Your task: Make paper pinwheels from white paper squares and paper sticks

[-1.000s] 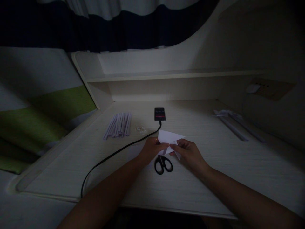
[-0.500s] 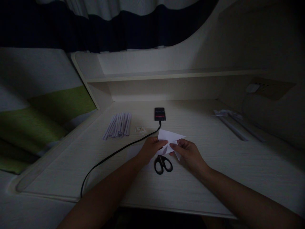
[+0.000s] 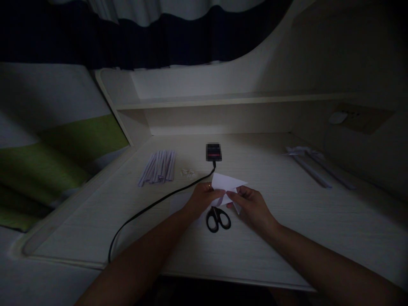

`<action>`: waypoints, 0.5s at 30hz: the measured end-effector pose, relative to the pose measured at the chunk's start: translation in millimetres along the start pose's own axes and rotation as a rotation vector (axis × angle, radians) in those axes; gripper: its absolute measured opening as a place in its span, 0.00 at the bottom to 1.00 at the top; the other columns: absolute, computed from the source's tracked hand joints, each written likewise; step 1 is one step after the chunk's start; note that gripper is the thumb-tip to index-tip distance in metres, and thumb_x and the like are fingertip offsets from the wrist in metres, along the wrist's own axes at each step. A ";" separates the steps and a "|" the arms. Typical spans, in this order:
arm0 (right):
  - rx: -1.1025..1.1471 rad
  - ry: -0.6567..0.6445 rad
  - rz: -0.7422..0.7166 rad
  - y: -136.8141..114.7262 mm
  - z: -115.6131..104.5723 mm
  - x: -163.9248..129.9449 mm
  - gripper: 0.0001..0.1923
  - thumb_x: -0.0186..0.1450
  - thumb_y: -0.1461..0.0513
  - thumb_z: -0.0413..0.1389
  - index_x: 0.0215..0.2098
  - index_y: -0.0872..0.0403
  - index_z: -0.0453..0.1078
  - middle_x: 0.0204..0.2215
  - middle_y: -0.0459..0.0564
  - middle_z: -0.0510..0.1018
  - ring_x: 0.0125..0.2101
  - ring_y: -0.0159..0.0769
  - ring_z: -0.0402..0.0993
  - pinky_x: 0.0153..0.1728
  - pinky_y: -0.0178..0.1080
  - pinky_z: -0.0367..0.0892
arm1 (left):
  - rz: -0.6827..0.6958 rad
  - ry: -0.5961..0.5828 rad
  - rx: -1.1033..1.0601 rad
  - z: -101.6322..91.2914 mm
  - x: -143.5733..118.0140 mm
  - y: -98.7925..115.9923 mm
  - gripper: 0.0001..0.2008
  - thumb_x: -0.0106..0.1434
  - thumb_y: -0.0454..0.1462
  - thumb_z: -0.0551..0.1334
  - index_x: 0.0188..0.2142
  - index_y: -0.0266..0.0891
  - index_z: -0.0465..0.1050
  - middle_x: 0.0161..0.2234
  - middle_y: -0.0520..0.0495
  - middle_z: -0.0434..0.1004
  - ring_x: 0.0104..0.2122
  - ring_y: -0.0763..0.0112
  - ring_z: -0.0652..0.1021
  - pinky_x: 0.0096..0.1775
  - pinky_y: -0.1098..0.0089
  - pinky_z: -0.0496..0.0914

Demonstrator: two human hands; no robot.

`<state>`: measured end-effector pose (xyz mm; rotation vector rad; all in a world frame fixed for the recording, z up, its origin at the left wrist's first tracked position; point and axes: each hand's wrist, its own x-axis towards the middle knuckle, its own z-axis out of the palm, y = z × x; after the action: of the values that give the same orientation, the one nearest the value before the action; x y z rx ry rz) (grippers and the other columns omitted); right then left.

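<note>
The bare left hand [image 3: 200,199], wearing a thin gold-coloured ring [image 3: 209,186], and the bare right hand [image 3: 255,206] both pinch a folded, pointed piece of white paper [image 3: 225,182], thumb tips close together on it. Just nearer the wearer than the fingers lie black-handled scissors [image 3: 217,216], blades hidden. Beyond the fingertips sits a small dark square object [image 3: 213,152], blurred, on a black cable [image 3: 162,199]; left of the fingers lie rolled white paper tubes [image 3: 159,167]
</note>
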<state>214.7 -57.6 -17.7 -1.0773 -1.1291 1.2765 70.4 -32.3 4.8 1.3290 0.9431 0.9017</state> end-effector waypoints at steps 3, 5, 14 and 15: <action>0.010 -0.004 -0.010 -0.1 0.3 0.2 0.11 0.51 0.58 0.58 0.20 0.57 0.66 0.14 0.44 0.70 0.17 0.26 0.64 0.21 0.32 0.58 | 0.002 -0.007 0.034 0.1 0.0 1.0 0.09 0.45 0.36 0.62 0.27 0.32 0.73 0.23 0.50 0.73 0.22 0.76 0.69 0.27 0.74 0.61; 0.015 -0.006 0.004 0.3 0.7 0.9 0.11 0.51 0.58 0.58 0.20 0.57 0.65 0.14 0.44 0.70 0.17 0.26 0.64 0.21 0.31 0.58 | -0.008 -0.002 0.059 0.0 0.0 2.0 0.09 0.45 0.36 0.61 0.27 0.32 0.73 0.23 0.50 0.73 0.22 0.75 0.70 0.27 0.74 0.61; -0.034 -0.005 0.029 -6.8 -1.3 2.2 0.13 0.51 0.54 0.58 0.20 0.57 0.65 0.16 0.44 0.71 0.19 0.29 0.65 0.22 0.34 0.59 | -0.046 0.054 0.084 -2.3 2.5 -0.8 0.08 0.45 0.35 0.60 0.26 0.32 0.73 0.22 0.49 0.73 0.23 0.73 0.71 0.28 0.72 0.63; -0.042 -0.004 0.026 -8.0 -2.0 2.2 0.13 0.51 0.54 0.57 0.20 0.57 0.65 0.16 0.44 0.71 0.19 0.29 0.65 0.23 0.34 0.59 | -0.052 0.055 0.079 -2.6 2.8 -1.4 0.08 0.45 0.35 0.60 0.26 0.32 0.73 0.22 0.49 0.73 0.23 0.73 0.71 0.28 0.72 0.63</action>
<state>217.7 -55.5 -10.0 -1.1245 -1.1529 1.2803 69.0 -28.8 3.3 1.3465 1.0607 0.8721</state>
